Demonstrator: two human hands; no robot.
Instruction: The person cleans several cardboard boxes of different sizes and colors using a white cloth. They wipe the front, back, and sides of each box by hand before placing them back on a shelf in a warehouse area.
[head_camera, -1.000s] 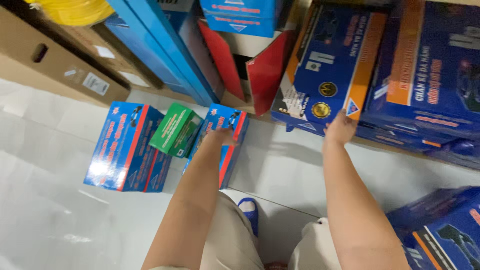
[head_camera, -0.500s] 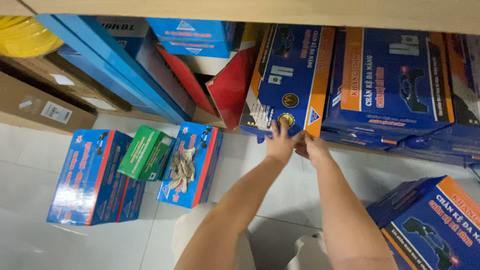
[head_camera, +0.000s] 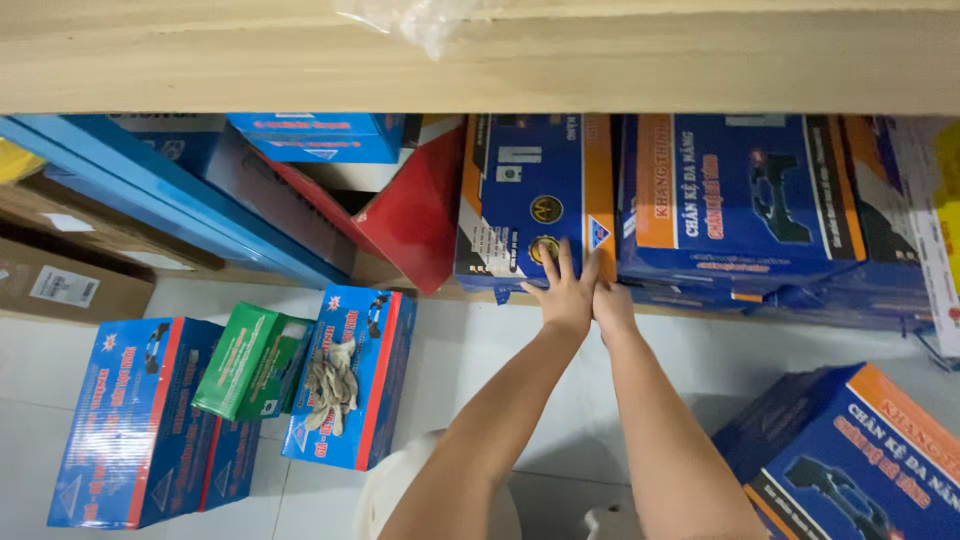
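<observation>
Left hand (head_camera: 562, 293) lies flat, fingers spread, on the blue-and-orange box (head_camera: 530, 200); right hand (head_camera: 611, 303) grips its edge

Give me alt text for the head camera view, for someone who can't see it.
Both hands, left hand and right hand, press side by side against a blue and orange box on a low shelf under a wooden board. More blue boxes and a green box stand on the white floor.

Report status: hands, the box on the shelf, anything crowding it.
Left hand flat on blue-and-orange box, fingers spread. Right hand at the box's lower right edge, grip hidden. Red box and larger blue box close on either side.
</observation>
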